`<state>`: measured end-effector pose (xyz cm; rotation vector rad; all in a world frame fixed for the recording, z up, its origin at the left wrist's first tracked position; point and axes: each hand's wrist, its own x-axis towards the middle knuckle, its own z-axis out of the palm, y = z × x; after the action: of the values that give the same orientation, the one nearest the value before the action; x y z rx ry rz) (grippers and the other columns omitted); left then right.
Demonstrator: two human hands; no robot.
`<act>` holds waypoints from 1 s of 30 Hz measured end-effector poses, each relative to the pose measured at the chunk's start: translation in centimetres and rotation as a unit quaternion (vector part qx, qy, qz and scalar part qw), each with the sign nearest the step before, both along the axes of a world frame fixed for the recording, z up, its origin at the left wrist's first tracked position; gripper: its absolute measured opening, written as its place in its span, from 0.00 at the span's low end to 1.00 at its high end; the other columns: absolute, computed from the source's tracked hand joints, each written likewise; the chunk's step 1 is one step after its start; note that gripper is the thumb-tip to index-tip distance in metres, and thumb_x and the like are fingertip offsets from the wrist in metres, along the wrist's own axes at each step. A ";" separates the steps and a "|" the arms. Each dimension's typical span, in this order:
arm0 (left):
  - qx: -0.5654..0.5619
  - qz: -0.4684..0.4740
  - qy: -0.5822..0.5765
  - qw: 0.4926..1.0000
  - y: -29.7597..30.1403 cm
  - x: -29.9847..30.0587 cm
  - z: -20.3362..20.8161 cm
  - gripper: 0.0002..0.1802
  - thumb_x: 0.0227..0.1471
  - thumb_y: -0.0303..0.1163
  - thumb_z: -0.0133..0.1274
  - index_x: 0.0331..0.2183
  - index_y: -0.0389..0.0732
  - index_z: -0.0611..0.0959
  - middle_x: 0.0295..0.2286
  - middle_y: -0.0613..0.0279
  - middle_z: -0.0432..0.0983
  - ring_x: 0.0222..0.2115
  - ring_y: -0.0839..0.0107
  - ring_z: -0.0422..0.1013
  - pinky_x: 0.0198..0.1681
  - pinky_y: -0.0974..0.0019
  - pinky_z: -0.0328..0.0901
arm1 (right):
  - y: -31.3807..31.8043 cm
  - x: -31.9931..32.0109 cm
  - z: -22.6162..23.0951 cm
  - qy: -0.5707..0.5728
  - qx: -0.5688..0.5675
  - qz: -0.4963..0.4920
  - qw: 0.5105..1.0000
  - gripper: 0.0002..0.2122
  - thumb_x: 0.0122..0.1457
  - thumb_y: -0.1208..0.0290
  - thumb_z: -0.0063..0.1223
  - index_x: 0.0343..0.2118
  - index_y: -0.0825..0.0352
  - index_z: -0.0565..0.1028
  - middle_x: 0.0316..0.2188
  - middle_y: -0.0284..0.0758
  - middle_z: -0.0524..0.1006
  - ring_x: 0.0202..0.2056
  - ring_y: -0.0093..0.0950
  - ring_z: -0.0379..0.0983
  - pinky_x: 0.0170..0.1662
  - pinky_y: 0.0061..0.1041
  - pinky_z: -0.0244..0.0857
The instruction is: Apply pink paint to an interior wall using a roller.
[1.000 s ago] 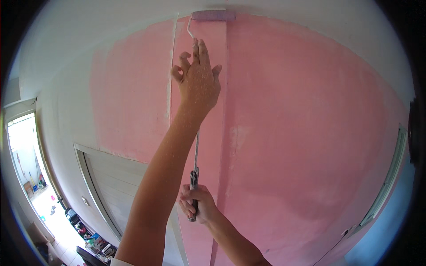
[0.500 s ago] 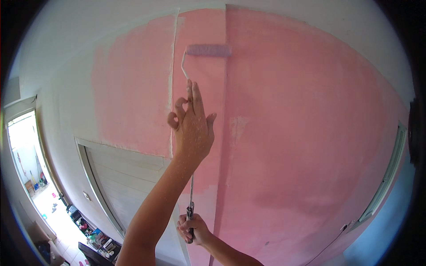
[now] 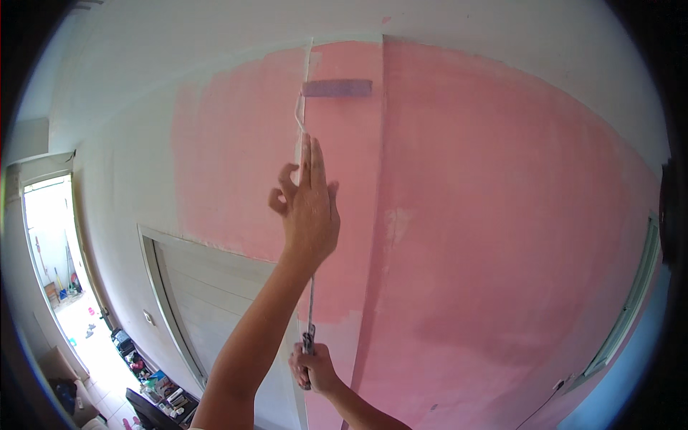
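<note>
A paint roller with a purple-grey sleeve [image 3: 338, 88] lies level against the upper part of the pink wall strip [image 3: 342, 150]. Low down, my right hand [image 3: 314, 365] is closed around the dark handle [image 3: 308, 340] of the roller. From there its thin rod [image 3: 311, 304] runs upward and passes behind my left hand [image 3: 311, 204]. Back toward me, the left hand has two fingers stretched up toward the bent wire frame [image 3: 299, 115], while the other two curl loosely to the left. Its palm, and whatever contact it makes with the rod, are hidden.
A wide pink wall [image 3: 487, 193] stands to the right, past a vertical corner edge. Below left is a pale framed panel [image 3: 208, 279]. Further left, a bright doorway [image 3: 61, 244] opens, with cluttered items [image 3: 161, 390] at floor level. A window frame [image 3: 631, 301] sits far right.
The view has shifted, so the wall appears lower and further right. The roller has moved slightly up the strip and to the left. My left thumb has drawn closer to the hand.
</note>
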<state>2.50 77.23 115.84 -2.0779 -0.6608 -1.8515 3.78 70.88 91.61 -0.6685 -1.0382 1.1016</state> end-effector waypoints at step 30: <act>0.084 0.022 -0.057 0.995 7.9 0.9 9.2 0.34 0.53 0.30 0.46 0.59 0.39 0.55 0.60 0.63 0.53 0.47 0.60 0.55 0.44 0.55 0.48 | 8.4 -1.0 9.2 0.035 0.051 -0.017 0.998 0.12 0.47 0.76 0.47 0.11 0.61 0.60 0.06 0.29 0.58 0.06 0.20 0.52 0.10 0.22 0.51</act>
<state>3.38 85.11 125.02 -1.8496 -0.5530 -1.9404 2.74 79.33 100.84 -0.5590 -1.0122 1.0280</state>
